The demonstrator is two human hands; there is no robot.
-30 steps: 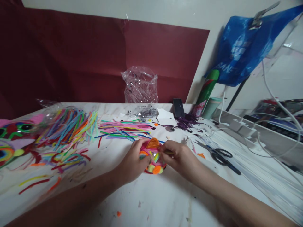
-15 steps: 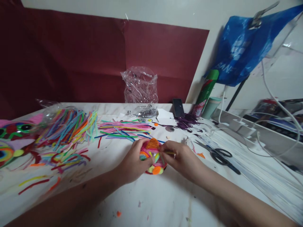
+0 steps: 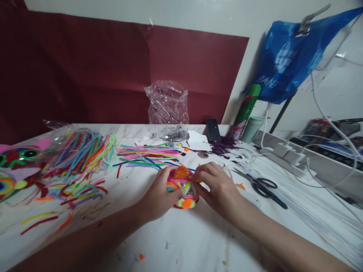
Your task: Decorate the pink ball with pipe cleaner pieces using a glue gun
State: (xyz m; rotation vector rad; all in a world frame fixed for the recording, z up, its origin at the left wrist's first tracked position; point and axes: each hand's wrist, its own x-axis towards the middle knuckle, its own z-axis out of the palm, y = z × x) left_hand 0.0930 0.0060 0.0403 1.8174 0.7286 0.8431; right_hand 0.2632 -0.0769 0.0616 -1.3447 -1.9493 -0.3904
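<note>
My craft piece (image 3: 185,187) is at the lower centre of the frame, just above the bench (image 3: 170,241) or resting on it; the contact is not visible. My left hand (image 3: 160,192) grips its left side, thumb on the near face. My right hand (image 3: 217,185) is curled at the right edge, fingertips drawn together; I cannot tell whether they pinch a strip or only press the surface.

Handling: I judge the piece light, with a soft, fuzzy covering that gives good friction. Attached strips and the orange patch (image 3: 180,172) probably pull loose under side load. Hold by the outer rim; avoid the decorated face.

Visibility: my fingers cover both side edges. The underside is hidden, and the centre detail is blurred. Both forearms are cut off by the frame.
</note>
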